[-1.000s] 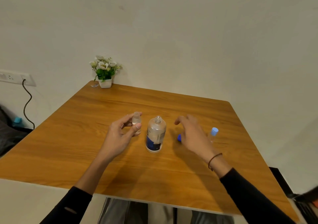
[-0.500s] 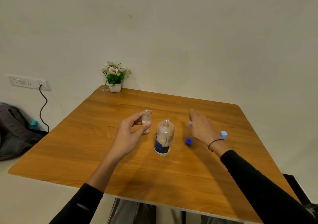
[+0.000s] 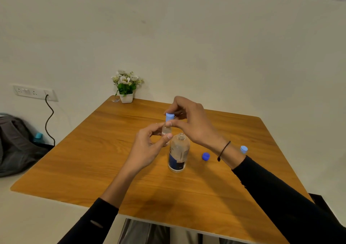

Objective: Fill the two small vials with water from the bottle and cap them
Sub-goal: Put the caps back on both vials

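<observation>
My left hand (image 3: 148, 148) grips a small clear vial (image 3: 166, 129) between thumb and fingers, just behind the bottle. My right hand (image 3: 192, 123) pinches a light blue cap (image 3: 169, 117) that sits on top of this vial. The open clear bottle (image 3: 178, 153) with a dark blue label stands upright on the wooden table (image 3: 93, 161), holding some water. A dark blue bottle cap (image 3: 205, 156) lies on the table to its right. A second vial with a light blue cap (image 3: 244, 149) shows behind my right wrist, mostly hidden.
A small white pot of flowers (image 3: 126, 87) stands at the table's far left corner. A wall socket with a black cable (image 3: 49, 120) and a dark bag (image 3: 16, 146) are off to the left, below table level.
My right hand picked the light blue cap off the table and brought it left onto the vial held by my left hand. The camera view shifted, so everything appears further right.
</observation>
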`<state>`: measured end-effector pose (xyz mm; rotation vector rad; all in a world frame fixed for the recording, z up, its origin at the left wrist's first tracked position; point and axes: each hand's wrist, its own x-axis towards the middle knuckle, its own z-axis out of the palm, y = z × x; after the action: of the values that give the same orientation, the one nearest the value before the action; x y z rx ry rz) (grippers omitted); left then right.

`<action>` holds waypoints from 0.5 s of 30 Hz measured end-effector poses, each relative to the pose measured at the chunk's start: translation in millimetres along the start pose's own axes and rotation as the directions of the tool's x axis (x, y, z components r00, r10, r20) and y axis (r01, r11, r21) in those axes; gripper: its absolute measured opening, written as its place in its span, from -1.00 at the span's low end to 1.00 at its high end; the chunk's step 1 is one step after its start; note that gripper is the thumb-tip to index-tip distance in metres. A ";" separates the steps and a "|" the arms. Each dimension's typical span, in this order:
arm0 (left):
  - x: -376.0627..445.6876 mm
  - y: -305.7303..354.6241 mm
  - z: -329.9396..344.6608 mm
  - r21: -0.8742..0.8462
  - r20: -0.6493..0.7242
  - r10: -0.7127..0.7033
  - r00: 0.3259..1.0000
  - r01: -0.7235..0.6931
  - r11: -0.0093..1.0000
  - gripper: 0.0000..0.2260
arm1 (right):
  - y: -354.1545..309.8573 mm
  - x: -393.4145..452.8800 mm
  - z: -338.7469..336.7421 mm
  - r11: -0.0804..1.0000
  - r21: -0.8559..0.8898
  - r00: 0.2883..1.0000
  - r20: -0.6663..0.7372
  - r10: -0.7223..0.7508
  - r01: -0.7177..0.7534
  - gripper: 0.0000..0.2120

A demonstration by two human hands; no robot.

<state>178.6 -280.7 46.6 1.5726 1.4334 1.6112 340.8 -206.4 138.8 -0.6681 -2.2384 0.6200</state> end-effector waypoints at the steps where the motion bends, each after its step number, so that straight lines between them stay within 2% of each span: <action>1: 0.0 1.1 0.0 -0.002 -0.004 -0.003 1.000 0.003 1.000 -0.59 | -0.1 1.4 -0.2 1.000 -0.019 1.000 0.025 -0.015 0.015 -0.80; 6: 2.0 -1.1 0.4 -0.002 -0.004 0.009 1.000 -0.009 1.000 -0.53 | 2.2 2.0 -4.0 0.989 -0.115 0.983 0.165 -0.077 0.096 -0.74; 11: 1.9 -2.8 3.8 0.021 -0.016 0.034 0.999 -0.033 0.999 -0.55 | 3.4 -0.6 -4.1 0.981 -0.181 0.993 0.101 -0.056 0.074 -0.81; 15: 2.6 -3.4 4.8 0.034 -0.005 0.040 0.999 -0.040 0.999 -0.64 | -1.3 -3.5 -3.4 0.972 -0.226 0.991 0.130 -0.034 0.063 -0.78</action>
<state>181.4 -275.6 43.7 1.6273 1.4481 1.6231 345.2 -208.8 140.0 -0.7014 -2.4605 0.3907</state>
